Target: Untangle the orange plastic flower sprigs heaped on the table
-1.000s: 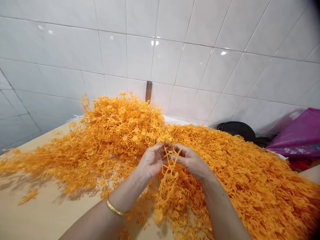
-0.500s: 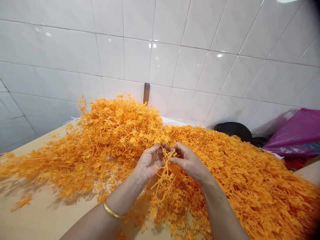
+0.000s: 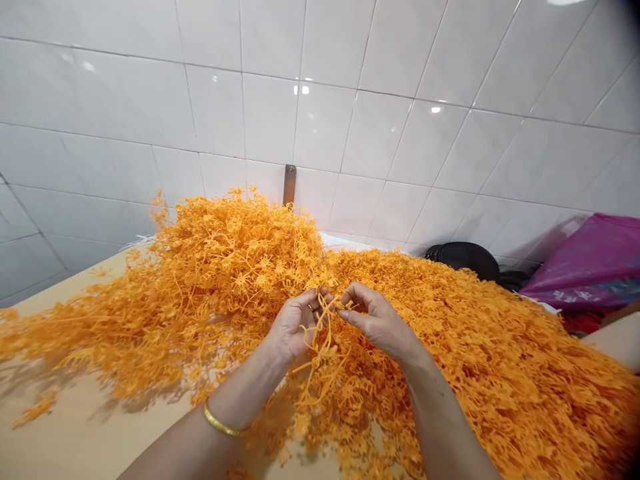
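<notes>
My left hand (image 3: 296, 321), with a gold bangle on its wrist and a ring on a finger, grips an orange plastic flower sprig (image 3: 323, 340) between thumb and fingers. The sprig's thin branching stems hang down in front of the palm. Just to the right, my right hand (image 3: 373, 319) has its thumb and index finger pinched at the sprig's upper end; the small piece between those fingertips is partly hidden. Beneath and behind both hands spreads a pile of similar orange sprigs (image 3: 490, 360), with a taller heap (image 3: 240, 260) at the back left.
A tan tabletop (image 3: 85, 440) shows at the left, with one loose orange piece (image 3: 37, 408) on it. Along the tiled wall (image 3: 280, 120) lie a black case (image 3: 465, 260) and a purple bag (image 3: 590, 267) at right. Part of another person's arm (image 3: 615, 340) shows at the right edge.
My right hand has drawn slightly away from the left. The hanging stems of the sprig have swung a little to the left, and the view has shifted slightly.
</notes>
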A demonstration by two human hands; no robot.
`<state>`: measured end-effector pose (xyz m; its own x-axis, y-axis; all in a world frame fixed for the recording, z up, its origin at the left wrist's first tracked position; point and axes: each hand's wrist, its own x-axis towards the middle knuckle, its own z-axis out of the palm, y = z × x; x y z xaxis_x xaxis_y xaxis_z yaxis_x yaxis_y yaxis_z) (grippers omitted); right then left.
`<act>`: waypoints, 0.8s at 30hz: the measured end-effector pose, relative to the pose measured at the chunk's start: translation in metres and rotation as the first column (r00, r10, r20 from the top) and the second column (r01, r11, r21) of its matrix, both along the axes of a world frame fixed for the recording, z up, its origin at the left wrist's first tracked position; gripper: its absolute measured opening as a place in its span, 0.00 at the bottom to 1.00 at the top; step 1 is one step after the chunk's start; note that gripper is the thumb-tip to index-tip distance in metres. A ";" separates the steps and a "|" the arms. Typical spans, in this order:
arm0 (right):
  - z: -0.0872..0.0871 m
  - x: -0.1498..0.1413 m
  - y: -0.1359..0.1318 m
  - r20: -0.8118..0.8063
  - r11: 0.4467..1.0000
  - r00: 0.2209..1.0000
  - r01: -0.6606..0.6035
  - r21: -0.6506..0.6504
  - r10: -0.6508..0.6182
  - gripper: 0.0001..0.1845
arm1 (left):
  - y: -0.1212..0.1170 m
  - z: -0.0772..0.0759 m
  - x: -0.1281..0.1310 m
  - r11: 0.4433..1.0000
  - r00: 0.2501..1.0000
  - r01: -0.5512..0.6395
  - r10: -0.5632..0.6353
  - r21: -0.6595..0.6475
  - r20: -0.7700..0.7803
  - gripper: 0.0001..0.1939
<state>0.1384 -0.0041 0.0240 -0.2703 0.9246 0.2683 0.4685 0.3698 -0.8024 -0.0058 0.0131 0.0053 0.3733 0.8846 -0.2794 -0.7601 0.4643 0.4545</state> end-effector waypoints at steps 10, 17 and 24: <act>-0.003 0.005 0.000 -0.215 0.954 0.964 -0.205 -0.218 0.158 0.09 | 0.003 -0.005 -0.002 0.997 0.997 0.045 -0.048 0.060 0.057 0.09; 0.005 0.004 -0.005 -0.354 0.897 0.915 -0.312 -0.313 0.195 0.16 | 0.001 -0.001 -0.001 0.998 0.998 0.021 -0.024 0.063 0.058 0.09; 0.004 0.002 -0.003 -0.311 0.914 0.935 -0.267 -0.306 0.169 0.16 | 0.002 -0.003 -0.001 0.997 0.998 0.020 -0.024 0.075 0.062 0.08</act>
